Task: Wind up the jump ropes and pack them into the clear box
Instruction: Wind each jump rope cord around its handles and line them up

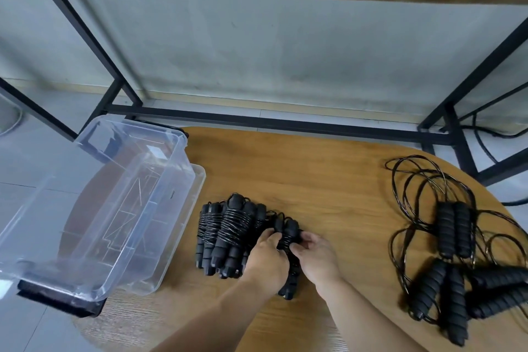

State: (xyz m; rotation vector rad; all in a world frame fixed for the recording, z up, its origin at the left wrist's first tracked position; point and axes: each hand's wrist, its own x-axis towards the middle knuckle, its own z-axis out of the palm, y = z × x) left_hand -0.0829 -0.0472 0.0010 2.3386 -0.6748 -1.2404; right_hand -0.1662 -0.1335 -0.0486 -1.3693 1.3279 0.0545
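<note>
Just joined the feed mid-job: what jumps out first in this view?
Both hands meet at the table's middle: the left hand and right hand grip a wound rope at the right end of a row of wound ropes. To the left sits the clear box, with no ropes in it. At the right edge lies a tangle of unwound ropes.
</note>
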